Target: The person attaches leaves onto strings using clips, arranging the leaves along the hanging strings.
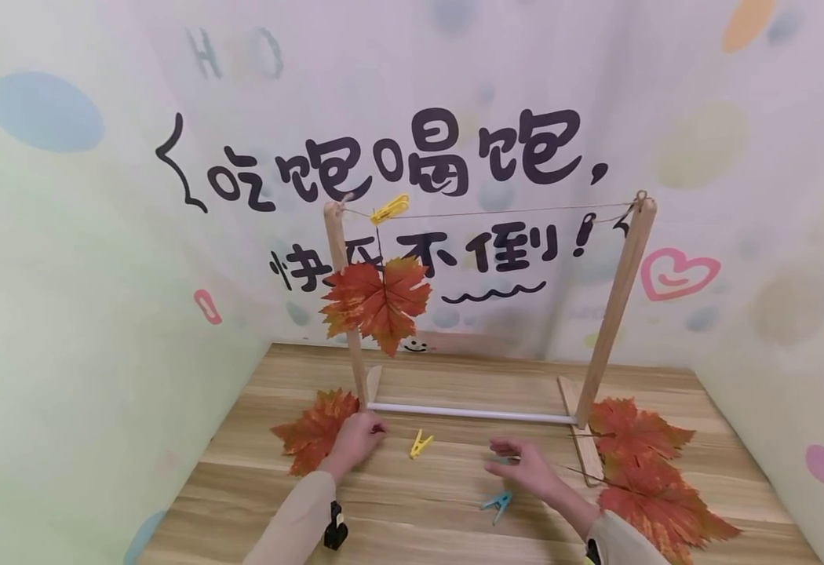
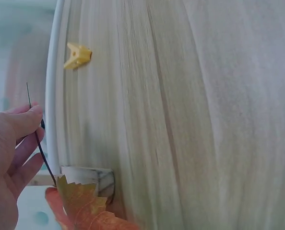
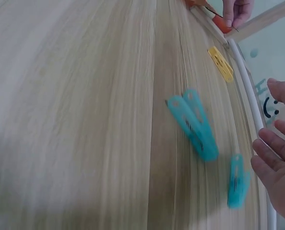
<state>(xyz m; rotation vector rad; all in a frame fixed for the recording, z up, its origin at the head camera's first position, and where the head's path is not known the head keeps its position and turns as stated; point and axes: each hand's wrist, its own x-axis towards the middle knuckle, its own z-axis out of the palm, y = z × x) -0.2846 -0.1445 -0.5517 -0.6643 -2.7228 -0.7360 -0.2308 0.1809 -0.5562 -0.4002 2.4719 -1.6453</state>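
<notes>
Left hand [image 1: 359, 441]: thumb and fingertips pinch the thin dark stem [image 2: 40, 147] of a red-orange, jagged-edged artificial maple leaf [image 1: 315, 431] at the frame's left foot, probably because that slim end leaves the broad blade uncreased.
Right hand [image 1: 530, 472]: fingers loosely spread, grasping nothing, poised above the table.
Loose clips: a yellow plastic clip [image 1: 421, 445] and a teal plastic clip [image 1: 498, 504] lie on the wood-grain table [image 1: 242, 510], seemingly set there for easy reach.
Frame: two pale wooden posts [image 1: 617, 314] hold a thin twine [image 1: 497, 213] aloft; a round white rod [image 1: 472, 413] presumably braces them below.
Twine: a second yellow plastic clip [image 1: 390, 209] bites another maple leaf [image 1: 380, 306] by its stem, so the blade hangs down.
Right side: two more red-orange maple leaves [image 1: 659, 502] overlap, stems pointing inward.
Left wrist view: shows the stem's tip projecting past the fingers, indistinct from the head.
Right wrist view: shows a second teal plastic clip [image 3: 237, 184] plainly; from the head, the right hand mostly covers it.
</notes>
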